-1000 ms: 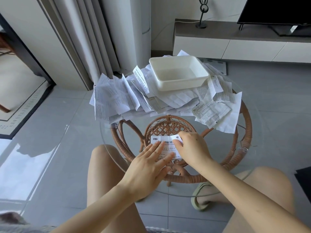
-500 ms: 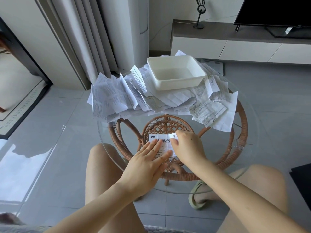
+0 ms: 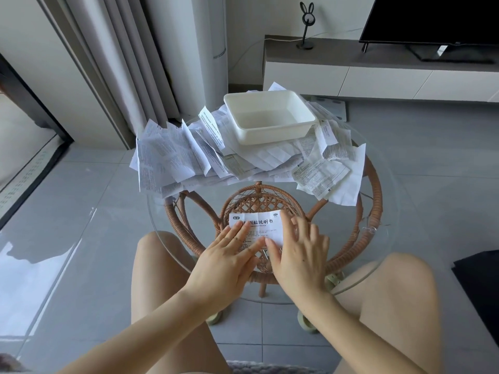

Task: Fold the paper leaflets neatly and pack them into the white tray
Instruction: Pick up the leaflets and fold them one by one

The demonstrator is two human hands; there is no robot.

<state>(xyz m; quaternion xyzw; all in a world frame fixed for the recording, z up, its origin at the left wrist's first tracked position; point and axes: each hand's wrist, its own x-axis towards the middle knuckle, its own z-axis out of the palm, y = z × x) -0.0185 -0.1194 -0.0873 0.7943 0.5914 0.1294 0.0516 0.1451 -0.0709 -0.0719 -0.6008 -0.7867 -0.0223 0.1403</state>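
Note:
A folded white leaflet point(image 3: 259, 224) with bold black print lies on the near part of the round glass table point(image 3: 383, 238). My left hand point(image 3: 226, 261) presses flat on its left half with straight fingers. My right hand point(image 3: 299, 252) lies flat over its right edge, fingers spread and blurred. The white tray point(image 3: 270, 117) stands at the far side of the table on top of papers, with nothing in it. A heap of unfolded leaflets point(image 3: 172, 157) spreads around the tray from left to right.
The glass top rests on a rattan frame point(image 3: 374, 209). My bare knees sit under the near rim. Grey curtains point(image 3: 129, 63) hang at the back left. A low TV cabinet point(image 3: 378, 74) runs along the back right.
My right hand has gone from curled over the leaflet's right edge to flat with spread fingers. The leaflet now shows more of its printed top. My left hand stays pressed on it.

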